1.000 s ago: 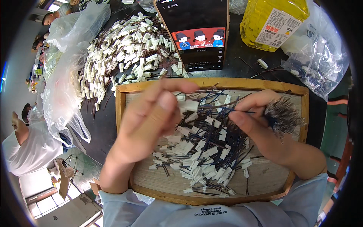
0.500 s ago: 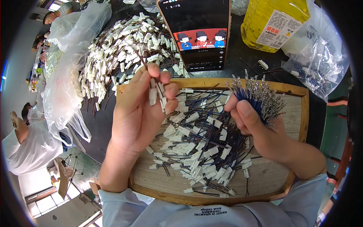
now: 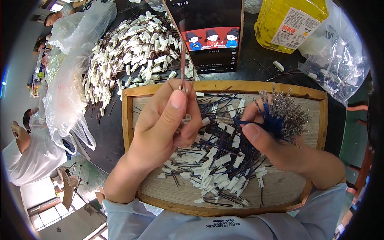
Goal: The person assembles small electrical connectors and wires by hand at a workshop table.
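My left hand [image 3: 158, 128] is closed, thumb and fingers pinching a thin brown wire [image 3: 183, 64] that stands upright above them. White connector housings [image 3: 186, 119] show partly inside its curled fingers. In my right hand [image 3: 280, 152] is a thick bundle of blue wires [image 3: 286, 114], their silvery crimp terminals fanned out. From its thumb and fingertip, one or a few blue wires [image 3: 239, 122] point toward my left hand, apart from it. Under both hands, a loose heap of white connectors on dark wires [image 3: 216, 170] lies in a wood-rimmed tray [image 3: 224, 85].
Beyond the tray, a large pile of white connectors with brown wires [image 3: 138, 48] sits beside a propped-up phone [image 3: 208, 60]. A yellow liquid bottle [image 3: 290, 24] and a clear plastic bag [image 3: 340, 60] stand at far right. Plastic bags [image 3: 66, 96] hang at left; other people are beyond.
My left hand has turned over and moved right, and its wire now points up. My right hand has pushed out blue wire toward the left; its bundle has shifted slightly right.
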Tool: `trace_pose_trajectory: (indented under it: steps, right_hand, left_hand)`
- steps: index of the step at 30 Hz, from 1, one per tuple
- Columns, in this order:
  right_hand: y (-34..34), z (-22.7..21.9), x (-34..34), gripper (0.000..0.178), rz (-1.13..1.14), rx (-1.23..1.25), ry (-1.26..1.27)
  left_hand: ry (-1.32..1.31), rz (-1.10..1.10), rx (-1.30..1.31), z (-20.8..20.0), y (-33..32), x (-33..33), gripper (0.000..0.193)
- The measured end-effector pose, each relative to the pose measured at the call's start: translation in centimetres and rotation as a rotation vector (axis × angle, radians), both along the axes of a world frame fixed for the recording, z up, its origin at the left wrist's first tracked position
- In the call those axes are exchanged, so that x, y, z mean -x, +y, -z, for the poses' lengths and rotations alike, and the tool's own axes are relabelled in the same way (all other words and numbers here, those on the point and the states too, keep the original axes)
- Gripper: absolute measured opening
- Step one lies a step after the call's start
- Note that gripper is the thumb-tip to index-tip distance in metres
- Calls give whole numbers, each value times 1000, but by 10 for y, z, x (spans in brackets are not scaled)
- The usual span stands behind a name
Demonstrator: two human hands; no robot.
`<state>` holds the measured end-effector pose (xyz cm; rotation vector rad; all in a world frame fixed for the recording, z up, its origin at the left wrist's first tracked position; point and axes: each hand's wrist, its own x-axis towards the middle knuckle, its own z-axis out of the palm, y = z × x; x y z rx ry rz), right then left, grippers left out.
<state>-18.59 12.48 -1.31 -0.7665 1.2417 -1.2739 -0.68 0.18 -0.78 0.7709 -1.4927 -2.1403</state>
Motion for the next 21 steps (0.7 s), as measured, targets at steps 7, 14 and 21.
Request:
trace_pose_trajectory:
  steps: [7, 14, 21]
  right_hand:
    - [7, -10, 2, 14, -103, -34, 259]
    - [6, -8, -1, 14, -50, 28, 211]
    - [1, -17, 4, 15, -83, -140, 237]
  left_hand:
    - [-20, 175, 57, -5, 2, 0, 40]
    - [-79, 240, 567, 2, -1, -5, 53]
    - [-58, 302, 765, -3, -5, -6, 30]
